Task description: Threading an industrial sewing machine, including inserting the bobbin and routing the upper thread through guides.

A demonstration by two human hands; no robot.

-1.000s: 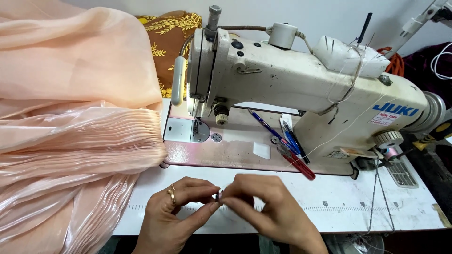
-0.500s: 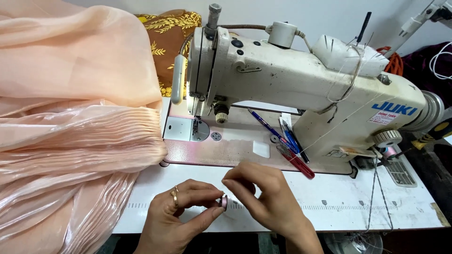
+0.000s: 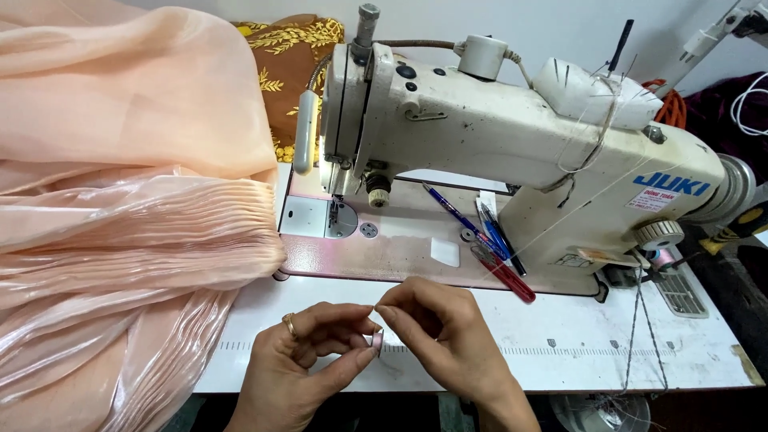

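Note:
My left hand point(image 3: 308, 352), with a ring on one finger, pinches a small round metal bobbin point(image 3: 377, 339) between thumb and fingers just above the white table's front edge. My right hand point(image 3: 436, 332) is right next to it, thumb and forefinger pinched together at the bobbin's top, seemingly on a thin thread too fine to make out. Behind both hands stands a cream industrial sewing machine point(image 3: 512, 136) with its needle point(image 3: 332, 210) over the pink bed.
A heap of peach pleated fabric point(image 3: 120, 208) covers the left side and spills off the table. Pens and red-handled snips point(image 3: 496, 252) lie on the machine bed. A thread runs down from the machine at right. A ruler strip point(image 3: 576, 350) marks the white table.
Both hands stay at the table's front edge working the bobbin. My right fingers have shifted from just above the bobbin to pinching at its top edge.

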